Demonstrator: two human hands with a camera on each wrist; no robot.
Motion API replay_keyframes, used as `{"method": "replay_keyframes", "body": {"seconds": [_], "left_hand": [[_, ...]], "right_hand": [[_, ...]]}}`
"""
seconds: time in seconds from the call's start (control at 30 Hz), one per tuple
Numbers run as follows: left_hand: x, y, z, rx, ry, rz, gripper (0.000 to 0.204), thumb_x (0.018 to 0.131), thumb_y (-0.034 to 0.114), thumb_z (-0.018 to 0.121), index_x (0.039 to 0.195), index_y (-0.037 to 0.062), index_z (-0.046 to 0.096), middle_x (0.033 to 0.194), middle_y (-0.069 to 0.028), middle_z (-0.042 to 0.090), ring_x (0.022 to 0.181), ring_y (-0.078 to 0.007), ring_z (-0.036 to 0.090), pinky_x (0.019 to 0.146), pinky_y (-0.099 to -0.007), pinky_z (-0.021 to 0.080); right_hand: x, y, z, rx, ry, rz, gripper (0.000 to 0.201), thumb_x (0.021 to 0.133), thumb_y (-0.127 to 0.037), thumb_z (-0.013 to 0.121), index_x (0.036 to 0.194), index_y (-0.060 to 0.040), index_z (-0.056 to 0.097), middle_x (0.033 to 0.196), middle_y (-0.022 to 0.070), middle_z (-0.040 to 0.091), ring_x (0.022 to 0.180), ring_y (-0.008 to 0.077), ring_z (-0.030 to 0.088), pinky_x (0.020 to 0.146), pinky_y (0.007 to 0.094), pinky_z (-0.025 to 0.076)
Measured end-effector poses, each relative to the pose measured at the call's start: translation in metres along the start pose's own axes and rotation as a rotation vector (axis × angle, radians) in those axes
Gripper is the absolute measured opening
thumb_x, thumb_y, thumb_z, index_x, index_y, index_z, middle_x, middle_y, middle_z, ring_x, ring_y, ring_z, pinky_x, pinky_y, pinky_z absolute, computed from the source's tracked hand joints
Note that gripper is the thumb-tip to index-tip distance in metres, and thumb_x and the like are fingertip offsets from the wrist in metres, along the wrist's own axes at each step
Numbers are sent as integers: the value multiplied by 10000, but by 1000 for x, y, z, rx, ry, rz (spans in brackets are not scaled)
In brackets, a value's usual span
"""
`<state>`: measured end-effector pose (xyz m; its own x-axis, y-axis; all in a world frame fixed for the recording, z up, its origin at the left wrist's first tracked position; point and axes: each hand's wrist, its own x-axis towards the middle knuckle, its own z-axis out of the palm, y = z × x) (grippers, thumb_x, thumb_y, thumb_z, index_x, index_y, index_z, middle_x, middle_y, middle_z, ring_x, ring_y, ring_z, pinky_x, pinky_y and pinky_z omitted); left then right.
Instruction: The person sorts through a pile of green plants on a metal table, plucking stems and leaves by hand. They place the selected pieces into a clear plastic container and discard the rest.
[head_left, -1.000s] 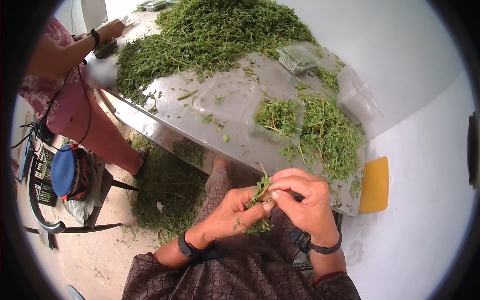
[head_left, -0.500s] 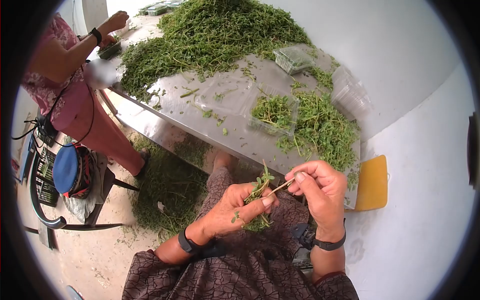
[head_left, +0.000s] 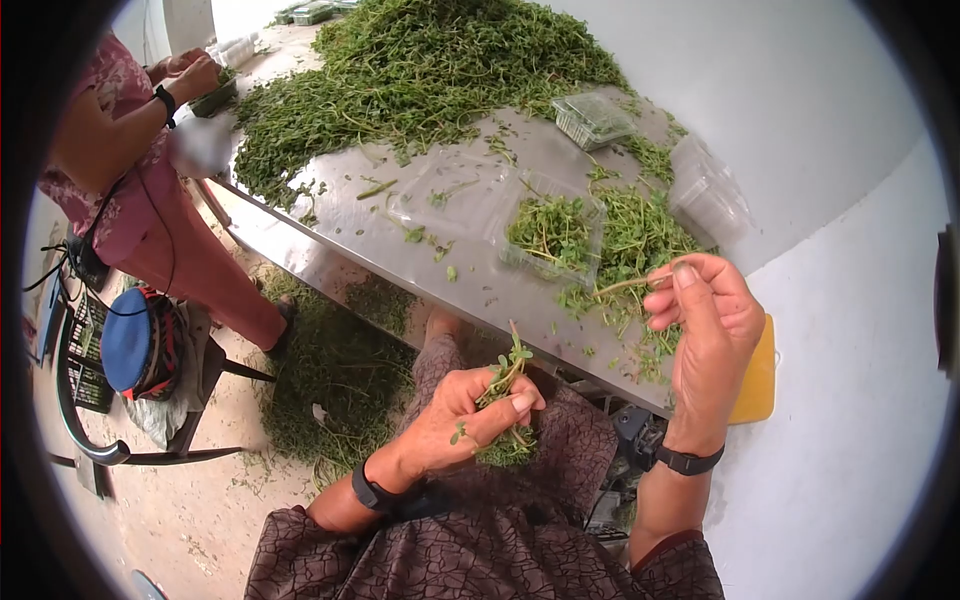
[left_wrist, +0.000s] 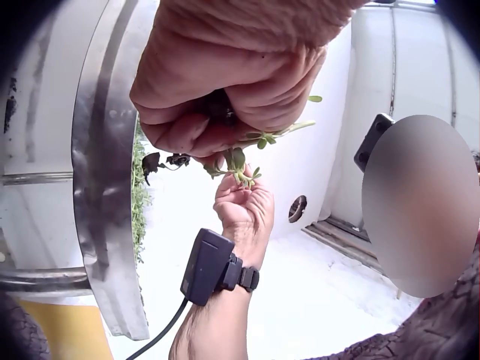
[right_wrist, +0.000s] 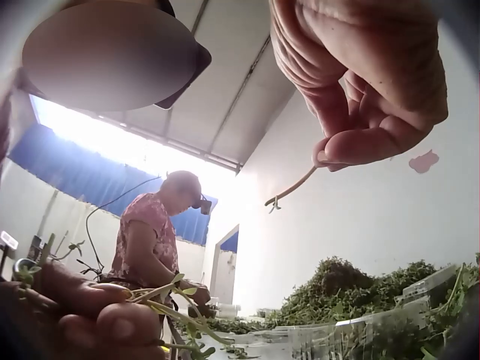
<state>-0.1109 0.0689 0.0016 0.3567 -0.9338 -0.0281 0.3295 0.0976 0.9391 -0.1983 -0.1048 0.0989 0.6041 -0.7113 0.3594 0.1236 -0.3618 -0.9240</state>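
The left hand (head_left: pixel 462 418) grips a small bunch of green stems (head_left: pixel 508 380) above the lap, leafy tips poking out past thumb and fingers. Out to the right, over the table's near right corner, the right hand (head_left: pixel 715 325) pinches one thin brownish stem (head_left: pixel 625 286) between thumb and fingertips. In the right wrist view that stem (right_wrist: pixel 292 189) hangs from the right hand (right_wrist: pixel 367 82), with a tiny shoot near its end. Just beyond the stem lie loose greens (head_left: pixel 650 240) and an open clear container (head_left: pixel 550 240) with greens inside.
A large heap of greens (head_left: pixel 430 70) covers the metal table's far part. A closed clear box (head_left: pixel 593 120) and stacked clear containers (head_left: pixel 708 190) lie at the right. Another person (head_left: pixel 120 150) stands at the left. More greens (head_left: pixel 330 380) lie below the table, near a chair with a blue cap (head_left: pixel 130 340).
The right hand has pulled a stem away from the left hand's bunch and moved right and up with it. The left hand keeps its grip. The other person's hands have moved together.
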Motion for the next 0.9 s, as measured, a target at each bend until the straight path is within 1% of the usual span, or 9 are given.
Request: {"method": "replay_keyframes", "body": {"seconds": [0.13, 0.27, 0.33, 0.4, 0.47, 0.63, 0.7, 0.83, 0.9], "left_hand": [[7, -2, -3, 12, 28, -8, 250, 892, 245, 543, 895, 7, 621, 718, 5, 557, 621, -31, 448, 540, -203, 347], [11, -3, -4, -46, 67, -6, 238, 886, 239, 564, 896, 11, 631, 712, 4, 567, 594, -24, 441, 513, -196, 328], [14, -7, -9, -42, 69, 5, 231, 887, 232, 564, 897, 11, 631, 712, 3, 567, 594, -26, 442, 514, -196, 329], [14, -8, -11, -40, 64, -3, 224, 887, 226, 565, 898, 12, 632, 712, 3, 567, 595, -28, 444, 515, -196, 331], [16, -4, -12, 39, 42, -43, 206, 893, 200, 530, 902, 11, 611, 735, 5, 550, 685, -44, 484, 591, -208, 382], [17, -13, -3, -37, -27, 51, 176, 899, 177, 524, 889, 18, 601, 705, 23, 510, 650, -32, 445, 555, -201, 360], [16, -16, -2, 3, -98, 57, 165, 907, 172, 517, 870, 24, 580, 682, 49, 468, 597, -20, 388, 500, -198, 323], [11, -21, 4, 63, -149, 99, 135, 900, 160, 531, 878, 30, 561, 664, 65, 452, 588, -11, 370, 490, -197, 311], [9, -23, 7, 59, -153, 74, 129, 896, 155, 534, 872, 31, 559, 664, 67, 446, 591, -10, 365, 493, -197, 311]], "right_hand": [[25, 14, 16, 100, 29, 4, 123, 860, -60, 540, 898, 48, 585, 799, 98, 632, 650, 106, 598, 561, 208, 479], [38, 51, 23, -41, -125, 127, 198, 843, -70, 576, 994, 59, 579, 854, 92, 629, 724, 98, 581, 645, 224, 474], [34, 59, 21, -349, 0, -58, 219, 831, -77, 599, 1013, 43, 586, 858, 80, 627, 714, 79, 557, 635, 215, 452], [24, 54, 16, -318, -17, -16, 216, 825, -88, 609, 1003, 34, 601, 833, 72, 630, 682, 80, 543, 622, 222, 445], [11, 44, 12, -331, -255, 85, 210, 827, -107, 615, 977, 40, 608, 790, 66, 631, 633, 88, 524, 608, 235, 448], [-25, 46, 18, -309, -424, -31, 216, 823, -130, 631, 937, 53, 609, 768, 65, 624, 659, 98, 590, 577, 223, 468], [-37, 45, 19, -85, -562, 289, 229, 817, -124, 635, 936, 69, 605, 786, 87, 626, 693, 112, 615, 566, 228, 482], [-50, 41, 16, 5, -581, 453, 189, 816, -69, 619, 919, 89, 602, 867, 105, 625, 675, 105, 605, 564, 235, 494], [-54, 43, 13, 74, -548, 415, 166, 818, -51, 610, 904, 90, 605, 895, 108, 624, 669, 106, 602, 567, 233, 495]]}}
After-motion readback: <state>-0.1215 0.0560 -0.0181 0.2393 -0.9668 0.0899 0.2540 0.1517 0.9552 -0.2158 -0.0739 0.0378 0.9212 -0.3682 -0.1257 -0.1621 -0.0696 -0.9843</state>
